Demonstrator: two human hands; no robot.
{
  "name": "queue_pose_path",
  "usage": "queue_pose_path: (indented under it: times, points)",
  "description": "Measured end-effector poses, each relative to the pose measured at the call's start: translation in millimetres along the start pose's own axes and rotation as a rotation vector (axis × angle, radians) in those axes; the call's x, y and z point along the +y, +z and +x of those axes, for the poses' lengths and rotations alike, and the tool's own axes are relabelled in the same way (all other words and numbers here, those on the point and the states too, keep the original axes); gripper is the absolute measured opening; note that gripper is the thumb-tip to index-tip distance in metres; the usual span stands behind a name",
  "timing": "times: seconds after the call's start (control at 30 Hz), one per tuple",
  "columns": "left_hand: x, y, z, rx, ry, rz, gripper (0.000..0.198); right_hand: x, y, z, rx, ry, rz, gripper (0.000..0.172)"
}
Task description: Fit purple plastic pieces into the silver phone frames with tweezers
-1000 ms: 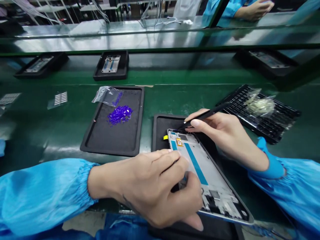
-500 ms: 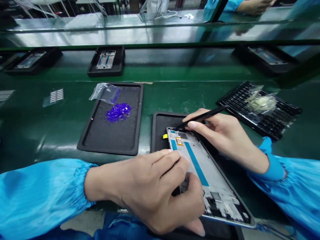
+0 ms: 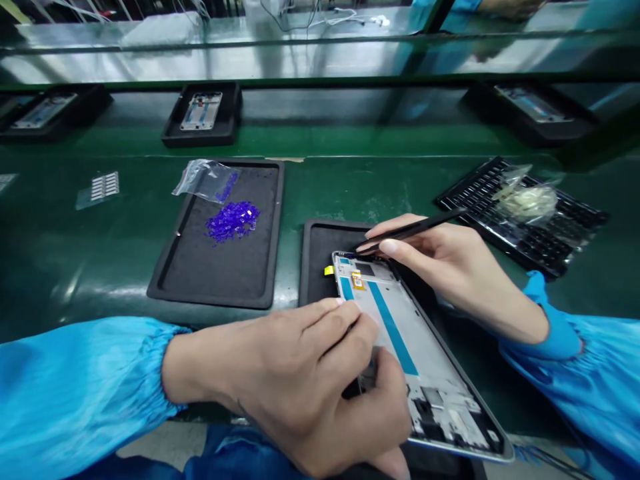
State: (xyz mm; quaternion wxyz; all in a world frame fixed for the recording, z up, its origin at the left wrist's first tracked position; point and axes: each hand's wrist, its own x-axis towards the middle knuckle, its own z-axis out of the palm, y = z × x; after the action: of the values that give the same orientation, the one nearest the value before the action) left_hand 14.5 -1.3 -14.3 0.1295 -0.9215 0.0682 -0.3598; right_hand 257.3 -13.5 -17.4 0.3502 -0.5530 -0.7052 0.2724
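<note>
My left hand [image 3: 310, 373] is closed on the left edge of a tablet frame [image 3: 425, 333], a silvery panel with blue strips and a small orange flex tab. The frame lies tilted over a black tray [image 3: 320, 280], its near corner past the tray. In my right hand [image 3: 445, 267] is a pair of black tweezers [image 3: 410, 230], pinched between thumb and fingers. The tweezers' tips reach the frame's far edge; what they touch there is too small to tell. A yellow tab [image 3: 329, 271] sticks out at the frame's far left corner.
On the left, another black tray [image 3: 215, 277] holds a heap of small purple pieces [image 3: 233, 221] and a clear bag [image 3: 205, 179]. A black slotted tray [image 3: 500, 217] with a plastic bag [image 3: 530, 200] lies right. Foam boxes [image 3: 227, 120] with frames stand behind. Across the bench is a person's sleeve [image 3: 450, 5].
The tweezers have turned slightly, and their two arms now show apart near the tips. My left hand stays on the frame. The whole view has shifted a little.
</note>
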Motion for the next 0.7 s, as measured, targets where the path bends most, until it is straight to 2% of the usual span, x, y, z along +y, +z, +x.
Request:
queue_pose_path:
  times: [0.57,0.7]
  points:
    - [-1.1,-1.0,-0.3,-0.035,0.015,-0.012,0.059,-4.1,0.1,2.1,-0.006,0.140,0.122,0.027]
    - [-1.3,-1.7,0.3,-0.022,0.012,-0.015,0.058,-4.4,-0.8,1.1,0.025,0.143,0.087,0.029]
